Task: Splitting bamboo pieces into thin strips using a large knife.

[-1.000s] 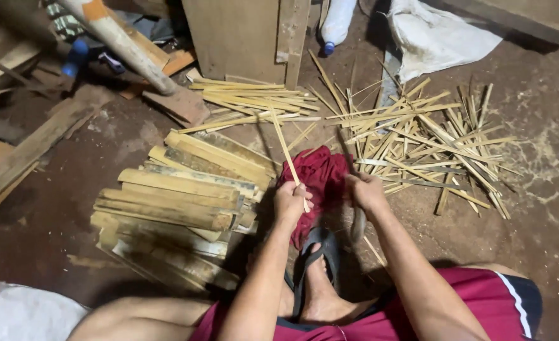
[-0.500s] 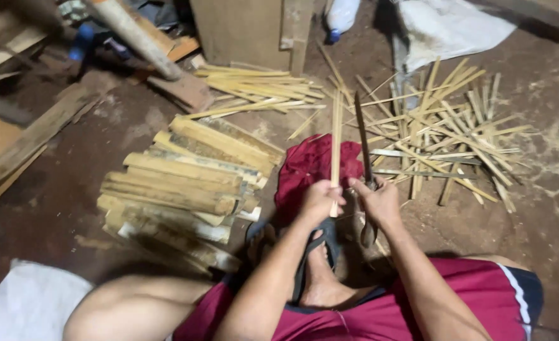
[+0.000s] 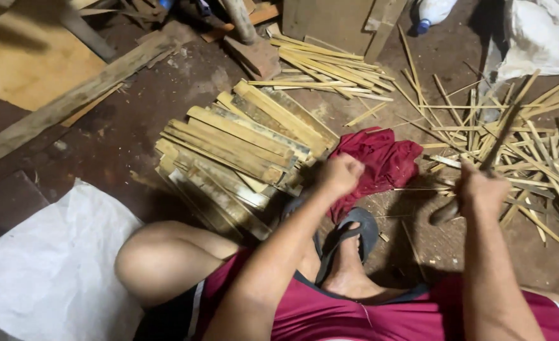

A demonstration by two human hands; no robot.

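Nearest the camera sit the person's bent knee and a foot in a dark sandal (image 3: pixel 355 237), planted on the dirt floor. Just beyond the foot, the left hand (image 3: pixel 340 175) is curled into a fist at the near edge of a crumpled red cloth (image 3: pixel 380 161); whether it pinches anything, I cannot tell. Well apart to its right, the right hand (image 3: pixel 481 189) is clenched around the handle of a long knife (image 3: pixel 491 151), whose blade points up and away over the scattered bamboo strips (image 3: pixel 545 145). Between the 2 hands lies an open patch of bare floor, littered with shavings.

To the left of the fist, a stack of wider bamboo slats (image 3: pixel 241 151) lies touching the cloth's edge. A white sack (image 3: pixel 52 265) covers the floor at near left. Farther off, another bundle of thin strips (image 3: pixel 323 63) rests beside a wooden block (image 3: pixel 254 57). At the far edge stand a wooden panel (image 3: pixel 330 19), a plastic bottle (image 3: pixel 431 12) and a pale bag (image 3: pixel 538 38); its contents are hidden.
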